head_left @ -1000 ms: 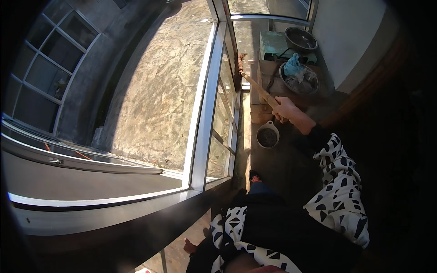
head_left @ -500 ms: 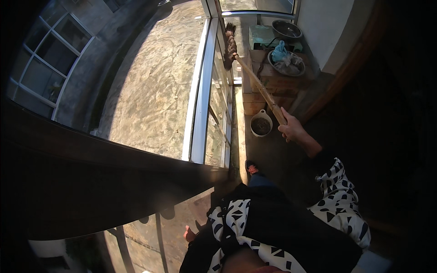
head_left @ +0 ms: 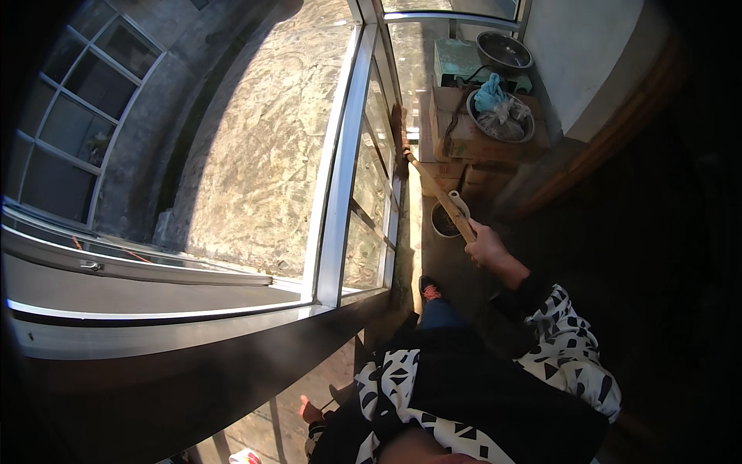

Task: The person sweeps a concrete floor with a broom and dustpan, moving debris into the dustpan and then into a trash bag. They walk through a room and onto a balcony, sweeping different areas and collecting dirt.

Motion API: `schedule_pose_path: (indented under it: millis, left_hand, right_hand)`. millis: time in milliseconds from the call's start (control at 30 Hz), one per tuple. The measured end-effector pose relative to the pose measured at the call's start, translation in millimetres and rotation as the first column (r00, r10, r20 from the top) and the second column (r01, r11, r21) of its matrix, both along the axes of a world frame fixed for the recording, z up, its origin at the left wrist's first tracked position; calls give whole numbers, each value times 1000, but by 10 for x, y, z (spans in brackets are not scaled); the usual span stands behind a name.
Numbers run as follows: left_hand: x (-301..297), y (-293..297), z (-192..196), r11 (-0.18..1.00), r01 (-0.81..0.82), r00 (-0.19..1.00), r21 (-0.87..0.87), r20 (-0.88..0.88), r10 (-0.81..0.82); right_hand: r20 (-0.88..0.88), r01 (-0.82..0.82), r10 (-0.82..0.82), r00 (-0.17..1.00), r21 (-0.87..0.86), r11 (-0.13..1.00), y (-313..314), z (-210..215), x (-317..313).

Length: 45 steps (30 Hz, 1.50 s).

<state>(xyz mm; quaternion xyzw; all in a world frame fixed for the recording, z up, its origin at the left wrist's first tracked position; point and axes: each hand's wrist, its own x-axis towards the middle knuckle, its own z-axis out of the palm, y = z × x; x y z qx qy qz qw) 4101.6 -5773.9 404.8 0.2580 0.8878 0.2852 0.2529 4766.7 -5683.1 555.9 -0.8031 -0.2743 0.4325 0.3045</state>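
Observation:
My right hand (head_left: 487, 246) is closed round the wooden handle of a brush (head_left: 437, 189). The handle slants away to the upper left. Its dark brown head (head_left: 399, 131) lies at the lower part of the window frame (head_left: 344, 162), beside the glass; I cannot tell whether it touches the pane. Below the handle stands a small pale bucket (head_left: 458, 203) with dark contents, partly covered by the handle and my hand. My left hand (head_left: 311, 410) hangs low at my left side, small in view, with a finger stretched out and nothing visible in it.
Cardboard boxes (head_left: 447, 172) are stacked at the far end, bearing a green case (head_left: 456, 60), a dark basin (head_left: 504, 51) and a bowl (head_left: 512, 131) with plastic bags. A whitish wall (head_left: 583, 62) rises on the right. A metal sill (head_left: 170, 336) runs along the left.
The brush head has come down along the window frame, nearer to me, and my right hand has lowered with it. My view has shifted, bringing the metal sill into sight.

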Motion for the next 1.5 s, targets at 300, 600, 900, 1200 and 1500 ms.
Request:
schedule_pose_path:
  millis: [300, 600, 900, 1200, 1500]
  left_hand:
    - [185, 299, -136, 990, 95, 991, -102, -80, -103]
    - [302, 311, -178, 996, 93, 993, -15, 77, -92]
    - [186, 189, -130, 997, 78, 974, -12, 213, -73]
    - [-115, -319, 708, 990, -120, 991, -73, 45, 123]
    - [-496, -409, 988, 990, -27, 998, -139, -54, 20]
  right_hand:
    - [515, -167, 29, 857, 225, 960, -529, 834, 8]
    - [287, -43, -27, 957, 237, 970, -1074, 834, -356]
    - [-18, 104, -103, 994, 30, 994, 250, -354, -145]
    - [-56, 79, -89, 994, -166, 983, 2075, -2024, 368]
    - [453, -322, 275, 848, 27, 947, 1614, -3046, 231]
